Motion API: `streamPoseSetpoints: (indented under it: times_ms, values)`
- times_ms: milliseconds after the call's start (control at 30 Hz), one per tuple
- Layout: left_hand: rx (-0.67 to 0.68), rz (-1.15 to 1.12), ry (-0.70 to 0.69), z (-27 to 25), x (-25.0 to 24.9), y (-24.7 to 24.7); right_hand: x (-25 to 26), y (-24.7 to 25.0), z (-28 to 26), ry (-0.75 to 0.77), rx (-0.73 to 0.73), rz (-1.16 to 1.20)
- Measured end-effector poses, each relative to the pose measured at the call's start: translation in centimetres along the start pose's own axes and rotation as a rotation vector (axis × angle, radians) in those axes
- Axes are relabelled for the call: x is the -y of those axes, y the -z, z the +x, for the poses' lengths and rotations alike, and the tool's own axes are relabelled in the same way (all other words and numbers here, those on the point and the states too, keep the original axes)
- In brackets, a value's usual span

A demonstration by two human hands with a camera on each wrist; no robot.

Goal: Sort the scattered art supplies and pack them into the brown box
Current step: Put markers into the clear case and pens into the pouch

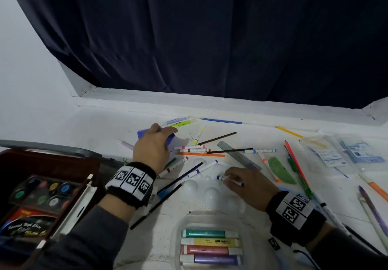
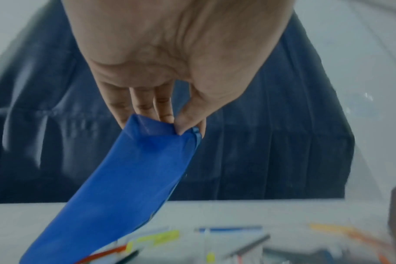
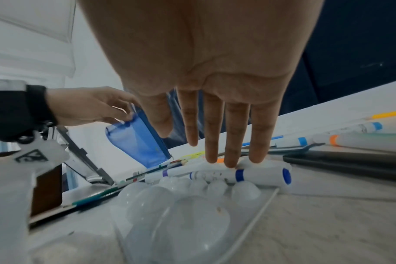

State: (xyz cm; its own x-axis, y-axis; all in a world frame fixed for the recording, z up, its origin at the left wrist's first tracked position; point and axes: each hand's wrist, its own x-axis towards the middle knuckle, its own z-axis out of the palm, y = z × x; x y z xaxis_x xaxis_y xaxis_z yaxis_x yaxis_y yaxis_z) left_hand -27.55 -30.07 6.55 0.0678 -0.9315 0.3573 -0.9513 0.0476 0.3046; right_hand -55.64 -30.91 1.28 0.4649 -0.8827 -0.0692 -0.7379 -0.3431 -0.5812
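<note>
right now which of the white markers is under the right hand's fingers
The blue-capped marker lying on the clear plastic palette: the right hand rests straight fingertips on its barrel. The purple-banded marker and the others lie untouched.

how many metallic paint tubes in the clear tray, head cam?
4, stacked front of table in the clear tray: green tube farthest, then yellow tube, red tube, purple tube nearest. More below may be hidden.

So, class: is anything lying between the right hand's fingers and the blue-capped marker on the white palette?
Nothing visible does. The right hand has straight fingertips down at the blue-capped marker, which lies on the upturned white palette. No grip has closed yet. The left hand is apart, pinching the blue pouch.
</note>
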Motion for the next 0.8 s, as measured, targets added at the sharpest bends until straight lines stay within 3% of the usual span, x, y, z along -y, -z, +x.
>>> streamPoseSetpoints:
  times_ms: [133, 233, 333, 433, 567, 800]
  values:
    - [-0.207, -0.196, -0.043, -2.2, -1.7, 2.9, 1.0, 0.7, -0.3, 0.005, -0.112, 0.081]
    - [-0.262, -0.356, -0.132, -4.4, -2.6, 4.6, 1.8, 1.2, -0.6, 0.060, -0.205, 0.186]
    - [-0.152, -0.629, -0.190, -7.0, -2.9, 4.7, 2.8, 1.7, -1.3, 0.134, -0.280, 0.306]
    - [-0.022, -0.798, -0.135, -9.3, -2.9, 3.6, 2.8, 1.9, -2.1, 0.203, -0.321, 0.278]
    - [0.068, -0.844, -0.087, -11.7, -2.5, 2.6, 2.1, 1.8, -3.1, 0.194, -0.304, 0.137]
    - [-0.017, -0.592, -0.161, -13.2, -1.0, 3.3, 2.6, 1.8, -5.1, 0.388, -0.378, 0.095]
